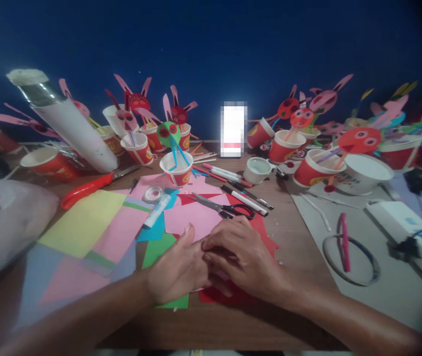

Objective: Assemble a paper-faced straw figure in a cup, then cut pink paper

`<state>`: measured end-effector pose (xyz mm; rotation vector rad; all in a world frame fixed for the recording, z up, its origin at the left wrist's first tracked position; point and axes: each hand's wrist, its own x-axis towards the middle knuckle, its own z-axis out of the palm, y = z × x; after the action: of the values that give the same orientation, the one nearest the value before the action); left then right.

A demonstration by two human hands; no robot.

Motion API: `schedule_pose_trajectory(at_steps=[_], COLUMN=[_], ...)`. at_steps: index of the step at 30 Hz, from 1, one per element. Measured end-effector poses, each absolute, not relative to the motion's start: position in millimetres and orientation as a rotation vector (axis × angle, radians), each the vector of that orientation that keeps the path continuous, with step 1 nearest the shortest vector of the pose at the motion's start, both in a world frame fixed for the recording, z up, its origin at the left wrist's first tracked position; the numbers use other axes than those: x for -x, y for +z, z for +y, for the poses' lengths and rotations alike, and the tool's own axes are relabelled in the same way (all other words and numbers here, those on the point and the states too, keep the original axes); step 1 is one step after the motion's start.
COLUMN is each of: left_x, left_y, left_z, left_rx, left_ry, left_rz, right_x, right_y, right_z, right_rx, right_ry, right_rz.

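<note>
My left hand (181, 269) is turned palm up above the paper, thumb stretched out, its fingertips partly covered by my right hand. Bent over it, my right hand (244, 257) presses its curled fingertips against the left palm and fingers; whether something small is between them is hidden. Beneath both hands lie pink paper (192, 217), green paper (159, 252) and red paper (266, 237). Black-handled scissors (238, 210) lie just beyond my right hand. A glue stick (157, 211) and a tape roll (152, 194) rest on the sheets beyond my left hand.
Behind stand red paper cups with paper animal faces, one a green face (169, 134). Markers (244, 199) and a white mug (258, 170) are mid-table. Left are a red-handled knife (87, 190), yellow paper (85, 222) and a plastic bag (7, 227); right, a power strip (411, 232).
</note>
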<state>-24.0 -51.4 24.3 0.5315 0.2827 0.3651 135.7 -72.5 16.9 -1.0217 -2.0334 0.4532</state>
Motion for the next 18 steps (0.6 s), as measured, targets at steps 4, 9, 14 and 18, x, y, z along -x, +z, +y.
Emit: schedule_pose_trajectory(at_steps=[4,9,14,18], left_x=[26.6,29.5,29.7,28.8], left_y=[21.4,25.4,26.8,24.4], left_z=[-51.6,-48.0,-46.7,-48.4], left_rx=[-0.536,-0.508,-0.519,-0.499], left_ry=[0.355,0.369,0.380,0.383], left_rz=[0.287,0.235,0.236,0.243], right_x=[-137.3,-139.0,-138.9,-139.7], right_y=[17.6,18.6,19.0,16.8], right_z=[-72.7,-73.6,-72.3,-71.7], right_rx=[1.022,1.051,1.070,1.036], right_ry=[0.485,0.429,0.374,0.171], right_rz=[-2.013,-1.887,-1.932,-2.016])
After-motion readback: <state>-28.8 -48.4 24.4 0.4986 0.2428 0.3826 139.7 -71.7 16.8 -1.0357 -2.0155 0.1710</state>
